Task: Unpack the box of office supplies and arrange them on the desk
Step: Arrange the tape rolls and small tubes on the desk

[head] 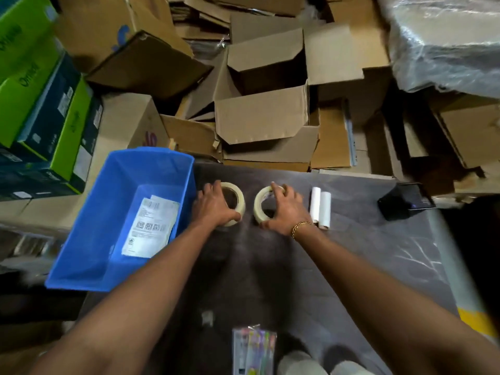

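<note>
Cardboard boxes, flattened and open, crowd the upper half of the frame behind a dark desk that fills the lower centre. At centre left, a blue bin overhangs the desk's near-left edge, with only a printed sheet visible inside. At mid-frame, a person sets two tape rolls side by side: the left hand is closed around the left tape roll, thumb against its near rim, while the right hand clasps the right tape roll, fingers over its far rim and thumb on its near side. Both rolls appear to rest on the desk, apart from each other. Just right lie two white paper rolls; a black mesh holder sits at centre right. Released tilted, either tape roll could wheel away; a nudge could send the round paper rolls rolling.
</note>
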